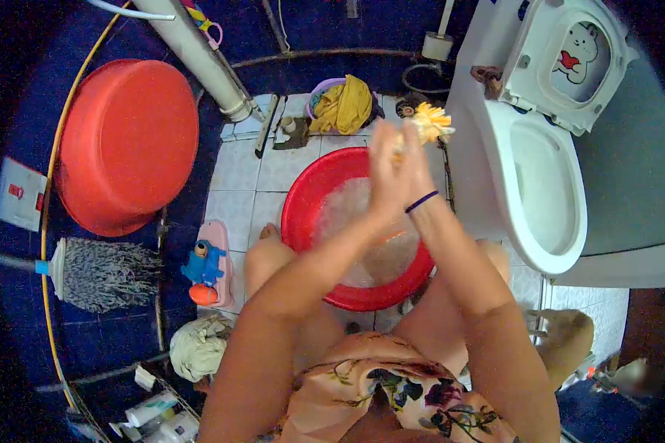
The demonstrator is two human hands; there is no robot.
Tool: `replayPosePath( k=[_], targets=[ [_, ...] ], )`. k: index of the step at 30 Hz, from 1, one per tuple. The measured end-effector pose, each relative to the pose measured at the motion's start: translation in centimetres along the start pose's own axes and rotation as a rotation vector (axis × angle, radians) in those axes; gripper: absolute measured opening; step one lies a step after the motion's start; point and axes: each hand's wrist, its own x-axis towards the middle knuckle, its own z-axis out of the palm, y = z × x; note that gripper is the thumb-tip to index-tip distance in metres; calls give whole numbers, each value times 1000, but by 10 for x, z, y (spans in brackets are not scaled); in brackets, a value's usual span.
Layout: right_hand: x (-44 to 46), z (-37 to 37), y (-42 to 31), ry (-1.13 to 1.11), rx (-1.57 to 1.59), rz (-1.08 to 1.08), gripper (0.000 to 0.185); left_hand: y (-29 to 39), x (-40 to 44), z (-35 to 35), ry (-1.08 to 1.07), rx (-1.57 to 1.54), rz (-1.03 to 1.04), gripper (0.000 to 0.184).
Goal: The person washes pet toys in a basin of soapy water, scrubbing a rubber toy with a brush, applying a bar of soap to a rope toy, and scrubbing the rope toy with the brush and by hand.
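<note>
My left hand (386,164) and my right hand (417,164) are pressed together over the far right part of a red basin (301,214). Between them is a crumpled yellow-and-white bundle (431,122), its frayed-looking end sticking out past my fingers. Its exact kind I cannot make out. A dark band (421,201) circles my right wrist. Cloudy water (347,221) with foam fills the basin, which stands on the tiles between my legs.
Beyond the basin is a tub heaped with mustard cloth (345,105). A toilet (543,192) with raised lid stands right. On the left are a big red tub (129,144), a grey mop head (107,273) and a pink stool (218,247) with blue and orange items on it.
</note>
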Motion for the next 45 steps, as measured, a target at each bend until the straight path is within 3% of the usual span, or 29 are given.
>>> replayPosePath(
  k=[2,3,5,6,9,10,13,16,19,20,23,24,27,31,32,35,36,37,38,39,40,42,45],
  targets=[
    [-10,39,8,16,78,-179,48,-2,46,-24,100,-362,-225,52],
    [-16,51,14,33,131,-260,48,5,45,-27,95,-363,-210,48],
    [-4,29,9,-25,59,-172,38,16,25,-30,64,-354,-186,42],
    [1,17,-1,-22,37,-119,35,24,3,-24,32,-101,80,43],
    [-3,15,0,0,41,-149,29,24,-18,-11,16,110,172,43],
    [-9,20,8,12,-43,-190,31,-2,-1,-10,41,90,32,43],
    [-25,25,9,-119,-351,-202,33,-20,43,-46,-231,-697,-610,51],
    [-45,22,-14,-341,-617,-104,37,35,53,-79,-336,-1075,-713,56],
    [-56,16,-25,-423,-919,27,41,54,54,-92,-391,-978,-638,52],
    [-55,14,-27,-517,-943,-30,45,54,47,-94,-390,-931,-579,44],
    [-42,-2,-27,-326,-587,-54,46,27,49,-89,-300,-826,-399,43],
    [-53,9,-40,-268,-363,-65,46,41,54,-92,-105,-898,-407,42],
    [-35,11,-22,-242,270,-6,49,49,63,-105,190,-1067,-371,38],
    [-44,43,16,-369,421,157,52,58,33,-72,211,-847,-256,40],
    [-42,46,12,-253,435,9,45,64,19,-63,177,-659,-204,32],
    [-7,19,-13,-227,549,52,36,61,-6,-55,-91,95,538,30],
    [-4,16,-14,-230,365,9,32,55,-2,-49,-2,32,418,26],
    [-19,31,-15,-179,341,-42,32,33,16,-41,84,-276,419,26],
    [-26,39,-9,-140,278,-97,30,43,25,-55,61,-240,63,30],
    [-14,40,9,-142,266,-177,26,22,37,-54,179,-453,-93,34],
    [-19,51,18,-53,177,-343,24,0,39,-64,104,-576,-122,36],
    [-18,53,13,-152,297,-219,21,25,26,-59,62,-834,-324,35],
    [0,31,5,-3,237,-260,17,47,-6,-42,-86,-426,-46,32]
  ],
)
